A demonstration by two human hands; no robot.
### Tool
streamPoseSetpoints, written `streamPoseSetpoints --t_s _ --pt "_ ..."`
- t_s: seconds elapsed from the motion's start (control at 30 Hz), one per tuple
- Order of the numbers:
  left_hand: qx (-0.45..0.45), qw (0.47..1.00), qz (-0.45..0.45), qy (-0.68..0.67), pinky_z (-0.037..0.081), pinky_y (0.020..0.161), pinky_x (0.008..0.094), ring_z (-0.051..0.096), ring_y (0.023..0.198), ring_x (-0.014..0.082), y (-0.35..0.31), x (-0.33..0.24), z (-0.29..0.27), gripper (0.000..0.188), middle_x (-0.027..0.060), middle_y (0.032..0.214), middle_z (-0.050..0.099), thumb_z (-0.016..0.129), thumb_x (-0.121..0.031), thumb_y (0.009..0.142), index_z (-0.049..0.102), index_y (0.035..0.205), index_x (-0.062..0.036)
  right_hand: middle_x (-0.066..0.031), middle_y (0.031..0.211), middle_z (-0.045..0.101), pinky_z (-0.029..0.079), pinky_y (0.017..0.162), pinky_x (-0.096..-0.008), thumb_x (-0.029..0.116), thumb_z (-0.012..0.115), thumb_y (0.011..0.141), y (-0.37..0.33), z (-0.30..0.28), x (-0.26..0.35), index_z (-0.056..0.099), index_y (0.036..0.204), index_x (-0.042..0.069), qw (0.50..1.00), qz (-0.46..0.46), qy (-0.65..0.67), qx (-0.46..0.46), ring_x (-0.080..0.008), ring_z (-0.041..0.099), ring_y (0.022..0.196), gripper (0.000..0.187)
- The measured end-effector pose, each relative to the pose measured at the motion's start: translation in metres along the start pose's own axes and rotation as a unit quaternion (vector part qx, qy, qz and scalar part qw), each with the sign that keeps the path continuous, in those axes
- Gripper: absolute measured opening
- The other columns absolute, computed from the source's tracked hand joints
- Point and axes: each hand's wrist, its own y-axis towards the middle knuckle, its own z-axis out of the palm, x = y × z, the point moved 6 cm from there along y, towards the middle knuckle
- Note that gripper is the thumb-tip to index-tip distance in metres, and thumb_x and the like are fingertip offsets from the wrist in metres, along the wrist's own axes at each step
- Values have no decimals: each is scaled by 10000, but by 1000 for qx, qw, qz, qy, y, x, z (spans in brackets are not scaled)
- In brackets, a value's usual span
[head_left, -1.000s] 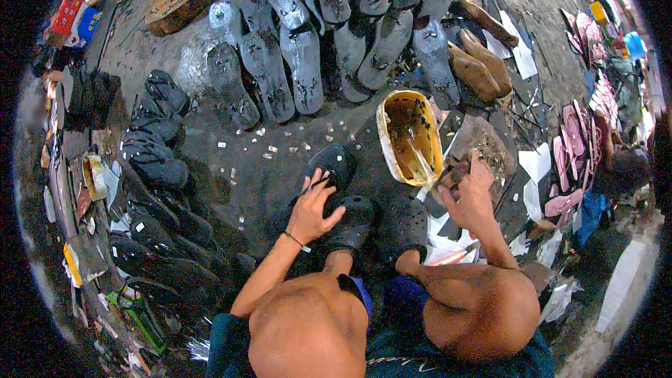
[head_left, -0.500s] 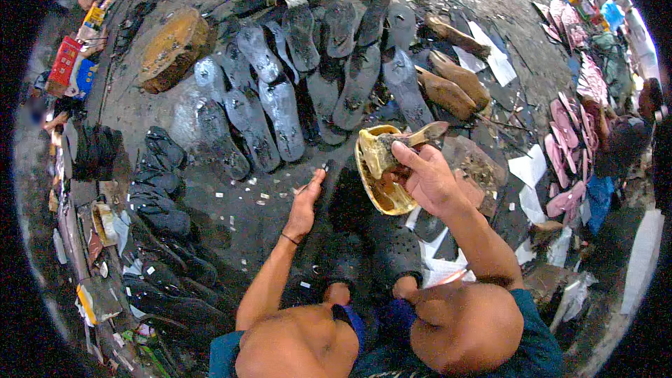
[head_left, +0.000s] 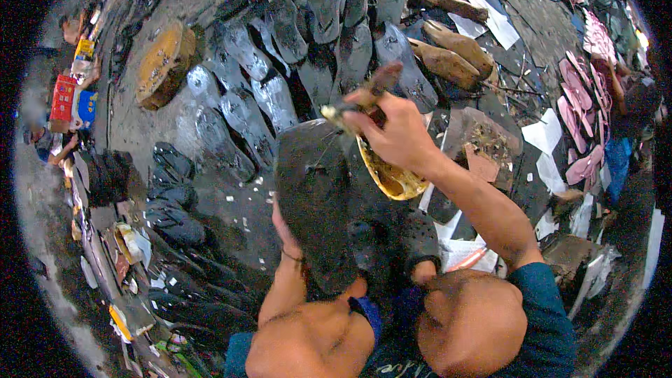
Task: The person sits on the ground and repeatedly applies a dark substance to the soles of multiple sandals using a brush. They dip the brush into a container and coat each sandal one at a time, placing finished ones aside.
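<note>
A dark, flat shoe sole (head_left: 313, 203) is held up in front of me by my left hand (head_left: 283, 231), which is mostly hidden behind its left edge. My right hand (head_left: 395, 129) is closed around a brush (head_left: 383, 80) with a dark handle, blurred by motion. The brush's pale tip is at the sole's upper right edge; whether it touches cannot be told. Below my right hand is a yellowish container (head_left: 397, 185) with amber, sticky-looking stuff inside, partly covered by the hand.
Several coated grey soles (head_left: 245, 122) lie in rows ahead, beside brown foot-shaped shoe forms (head_left: 448, 63). A round wooden block (head_left: 166, 63) stands at far left. Dark footwear pieces (head_left: 171, 210) are piled at left, pink soles (head_left: 575, 91) at right. White paper scraps (head_left: 542, 133) lie about.
My left hand, empty and outstretched before, now holds a dark sole. My right hand has lifted the brush from the container and moved it up and left, over to the sole.
</note>
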Motion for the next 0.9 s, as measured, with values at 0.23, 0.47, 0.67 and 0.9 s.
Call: streamPoseSetpoints --t_s 0.23,0.47,0.67,0.9 --pt "273 949 -21 -157 415 1103 494 491 1311 365 3 -4 40 756 225 1452 468 340 -606 984 389 1484 -41 -122 970 708 530 788 -420 113 715 843 -71 36 41 680 1044 109 984 -57 71 151 -316 682 901 204" --pt "175 965 -43 -191 409 1106 497 515 1278 378 -12 0 46 717 211 1442 480 386 -571 989 391 1485 -53 -139 938 709 533 728 -345 164 722 897 18 -7 -22 658 1057 21 997 69 36 -14 -165 680 833 223" --pt "34 997 20 -70 429 1083 492 540 1246 367 -5 -1 -12 700 206 1407 510 390 -560 988 417 1460 -44 -81 945 710 518 764 -282 133 715 909 11 -5 -26 665 1099 35 985 122 126 2 -120 661 859 219" --pt "-148 983 113 0 453 1055 486 570 1207 354 0 -34 -93 681 200 1366 545 394 -547 987 448 1431 -35 -121 1027 712 512 918 -422 203 726 857 -120 61 10 701 1055 93 925 47 222 306 -323 667 1011 228"
